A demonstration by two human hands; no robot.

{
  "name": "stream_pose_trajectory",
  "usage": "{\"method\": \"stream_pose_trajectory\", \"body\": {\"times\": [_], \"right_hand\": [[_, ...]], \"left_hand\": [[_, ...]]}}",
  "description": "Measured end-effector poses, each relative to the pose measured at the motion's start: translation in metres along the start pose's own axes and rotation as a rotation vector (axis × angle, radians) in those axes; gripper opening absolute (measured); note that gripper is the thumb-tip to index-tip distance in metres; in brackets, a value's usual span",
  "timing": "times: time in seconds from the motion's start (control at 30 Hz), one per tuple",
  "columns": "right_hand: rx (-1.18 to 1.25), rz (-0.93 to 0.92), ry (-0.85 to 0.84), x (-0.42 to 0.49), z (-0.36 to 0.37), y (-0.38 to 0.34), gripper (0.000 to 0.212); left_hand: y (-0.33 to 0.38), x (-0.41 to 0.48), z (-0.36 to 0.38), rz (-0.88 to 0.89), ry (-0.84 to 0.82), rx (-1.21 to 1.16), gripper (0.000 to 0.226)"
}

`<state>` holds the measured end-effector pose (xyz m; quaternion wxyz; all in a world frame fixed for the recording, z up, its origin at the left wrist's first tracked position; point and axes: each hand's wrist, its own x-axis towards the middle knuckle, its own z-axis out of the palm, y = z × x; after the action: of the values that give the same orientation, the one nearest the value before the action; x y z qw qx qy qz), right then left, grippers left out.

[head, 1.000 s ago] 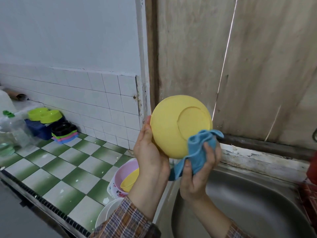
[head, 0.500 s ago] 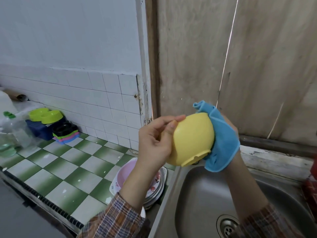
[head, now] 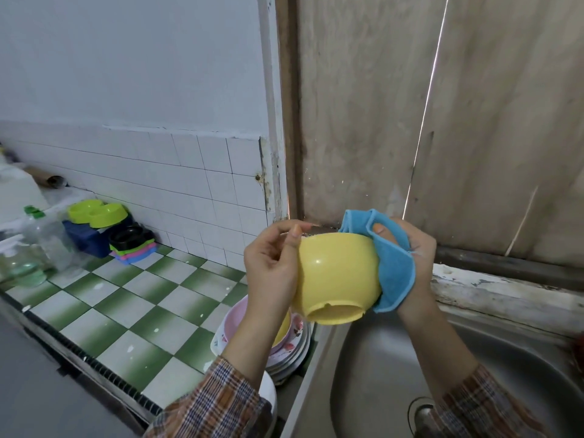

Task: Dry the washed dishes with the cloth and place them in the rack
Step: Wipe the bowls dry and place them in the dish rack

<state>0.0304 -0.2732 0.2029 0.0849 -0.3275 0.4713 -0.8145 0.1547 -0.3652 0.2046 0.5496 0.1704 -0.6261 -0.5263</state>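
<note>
yellow bowl [head: 338, 273] | foot points down toward camera | cloth [head: 395, 273] against side

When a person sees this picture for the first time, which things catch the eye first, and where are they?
First the yellow bowl in the centre, above the edge of the sink: the left hand grips it and the right hand presses a blue cloth to its side. Next the green-and-white checked counter on the left, with a stack of dishes beside the sink.
</note>
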Motion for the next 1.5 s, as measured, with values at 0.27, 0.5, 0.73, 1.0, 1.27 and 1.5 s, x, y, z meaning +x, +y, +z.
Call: {"method": "stream_pose_trajectory", "body": {"times": [0.27, 0.5, 0.73, 1.0, 1.27, 1.5], "right_hand": [[-0.728, -0.921, -0.338, -0.028, 0.011, 0.000, 0.030], [-0.222, 0.121, -0.255, -0.030, 0.017, -0.018, 0.029], [0.029, 0.428, -0.135, -0.014, 0.042, 0.000, 0.029], [-0.696, 0.130, -0.984, -0.012, 0.015, -0.006, 0.046], [-1.608, -1.130, -0.878, 0.053, 0.026, -0.016, 0.027], [-1.759, -0.823, -1.252, 0.036, 0.034, -0.017, 0.053]], "left_hand": [[0.016, 0.008, 0.010, -0.885, -0.042, -0.265, 0.037], [-0.004, 0.011, 0.005, -0.532, -0.003, -0.179, 0.031], [0.006, -0.010, 0.031, -0.245, -0.158, -0.100, 0.029], [0.010, 0.009, -0.004, -0.204, -0.016, -0.135, 0.030], [0.008, 0.020, -0.011, -0.371, -0.170, -0.092, 0.034], [0.017, 0.032, -0.031, -0.274, -0.070, -0.039, 0.033]]}}
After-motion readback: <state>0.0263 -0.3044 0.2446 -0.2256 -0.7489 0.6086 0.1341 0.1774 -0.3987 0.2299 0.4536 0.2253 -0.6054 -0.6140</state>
